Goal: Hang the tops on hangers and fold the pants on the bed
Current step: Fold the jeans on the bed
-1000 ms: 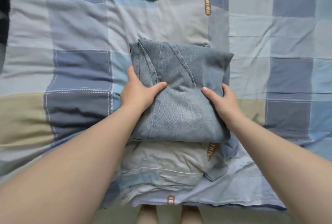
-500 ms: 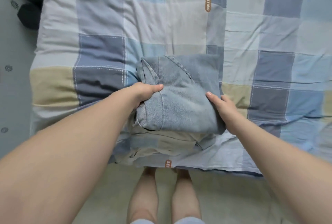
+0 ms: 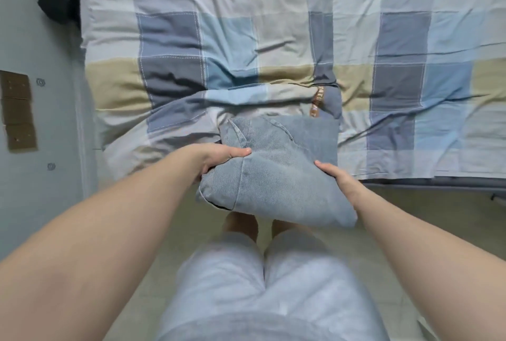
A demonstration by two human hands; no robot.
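The jeans [image 3: 282,176] are done: a compact folded bundle, held just off the near edge of the bed [image 3: 246,39]. The left hand [image 3: 219,157] and right hand [image 3: 338,179] grip opposite sides, thumbs on top. Whether the hanging part is finished, I can't tell from here.

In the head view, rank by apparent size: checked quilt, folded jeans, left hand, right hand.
1. checked quilt
2. folded jeans
3. left hand and right hand: alike, fingers hidden under the jeans, so unranked
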